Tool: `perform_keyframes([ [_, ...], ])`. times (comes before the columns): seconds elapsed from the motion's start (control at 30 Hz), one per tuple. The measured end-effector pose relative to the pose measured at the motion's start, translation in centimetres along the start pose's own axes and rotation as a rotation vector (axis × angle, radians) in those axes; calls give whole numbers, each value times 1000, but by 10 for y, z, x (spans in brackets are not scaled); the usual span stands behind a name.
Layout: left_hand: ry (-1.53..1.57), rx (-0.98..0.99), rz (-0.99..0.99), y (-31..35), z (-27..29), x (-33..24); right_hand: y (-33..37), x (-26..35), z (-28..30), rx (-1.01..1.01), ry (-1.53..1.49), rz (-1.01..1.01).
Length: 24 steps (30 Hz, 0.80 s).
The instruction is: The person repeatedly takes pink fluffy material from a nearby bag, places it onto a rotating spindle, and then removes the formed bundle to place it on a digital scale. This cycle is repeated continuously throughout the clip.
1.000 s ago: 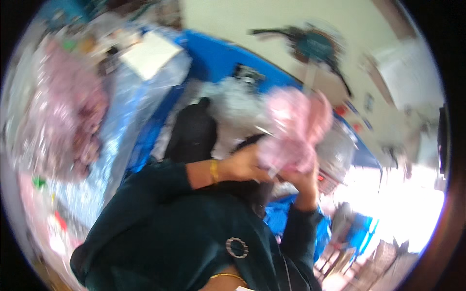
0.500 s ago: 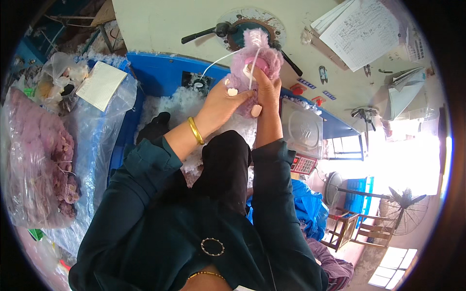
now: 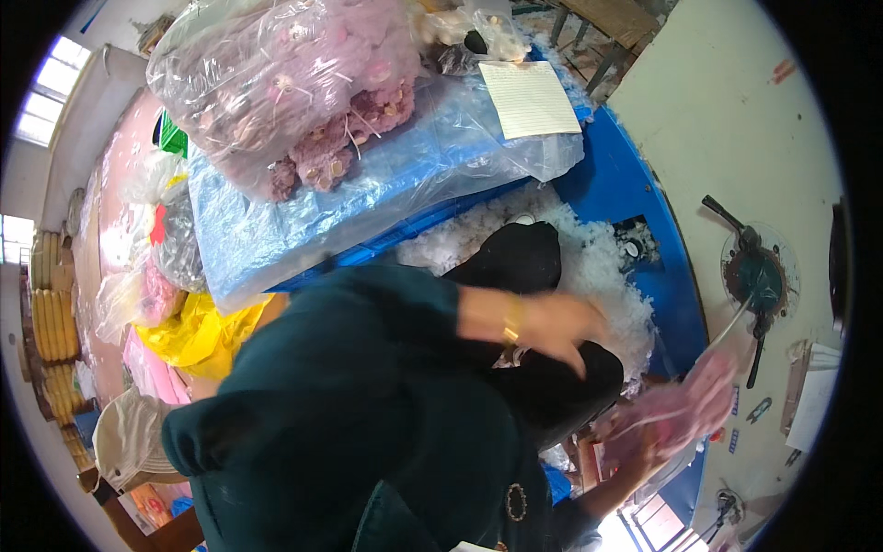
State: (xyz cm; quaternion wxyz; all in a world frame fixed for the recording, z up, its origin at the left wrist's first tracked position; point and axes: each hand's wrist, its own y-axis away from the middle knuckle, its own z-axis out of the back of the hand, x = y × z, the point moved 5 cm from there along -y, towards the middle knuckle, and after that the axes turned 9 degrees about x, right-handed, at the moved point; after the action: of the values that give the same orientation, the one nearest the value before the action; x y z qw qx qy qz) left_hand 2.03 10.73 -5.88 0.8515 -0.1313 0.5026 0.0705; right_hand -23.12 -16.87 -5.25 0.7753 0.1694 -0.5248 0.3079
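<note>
My right hand (image 3: 648,453), at the lower right, is closed on a fluffy pink plush toy (image 3: 685,400). The toy is smeared by motion, and a pale cord trails over it toward the metal nozzle (image 3: 756,276) on the machine panel. In front of my body, above my dark-trousered leg, my left hand (image 3: 547,327) is blurred but holds nothing, its thumb apart from the fingers. White stuffing fluff (image 3: 607,276) lies in the blue bin (image 3: 616,166) beneath and beyond it.
At the upper left, a clear plastic bag (image 3: 276,83) of pink plush pieces rests on blue plastic sheeting (image 3: 368,175). A lined paper pad (image 3: 529,99) lies beside it. A yellow bag (image 3: 207,331) and a chair with a pale cover (image 3: 138,437) stand left.
My view has turned left, bringing the plush bag to the top. My left hand has let go of the plush toy and moved away; my right hand still holds it.
</note>
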Motion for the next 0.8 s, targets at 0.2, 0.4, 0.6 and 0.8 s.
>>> perform_keyframes([
  [0.2, -1100, -797, 1360, 276, 185, 77, 124, -95, 123, 87, 525, -440],
  [0.4, -1001, -1088, 1463, 382, 208, 131, 99, -79, 103, 468, 695, -505],
  [0.6, -604, -1390, 956, 357, 208, 115, 36, 36, -65, 565, 315, -278],
  [0.8, 371, -1266, 313, 228, 151, 48, 21, 75, -231, 1012, -307, -257],
])
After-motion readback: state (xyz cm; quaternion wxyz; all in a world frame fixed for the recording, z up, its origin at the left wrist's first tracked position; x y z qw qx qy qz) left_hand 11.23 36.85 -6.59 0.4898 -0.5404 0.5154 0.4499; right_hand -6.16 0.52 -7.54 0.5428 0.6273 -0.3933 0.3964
